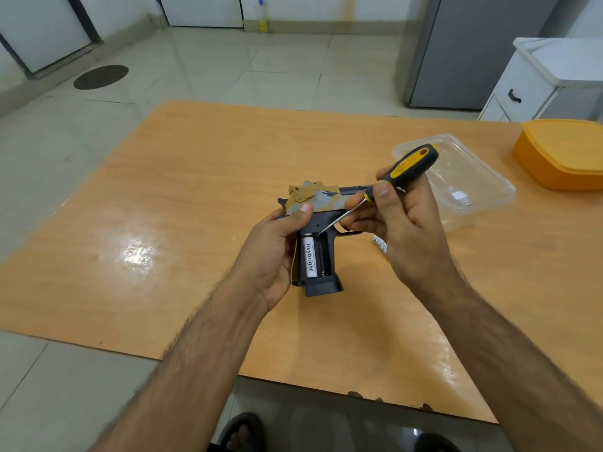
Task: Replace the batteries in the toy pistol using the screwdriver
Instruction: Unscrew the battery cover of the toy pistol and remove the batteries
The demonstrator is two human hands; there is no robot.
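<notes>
Head view: toy pistol (313,220) held above the middle of the bench (195,190), grip pointing back toward the near edge, barrel toward the right edge. Left hand (277,252) wrapped round the back of the grip, thumb pressed on the slide. Battery bay open, one white battery (310,256) seated in the left slot, long axis running along the grip; slot beside it looked empty. Right hand (401,223) pinching the screwdriver (391,184) low on the handle, fingers (381,190) curled tight, shaft slanting down and left, tip right at the battery's top end. Judged: a pry at that end next, levering the cell up and out. Little room there, bay wall close beside. Another battery (381,244) half hidden behind the right hand. Clear container (463,177) and orange box (561,154) toward the far right corner, well apart.
</notes>
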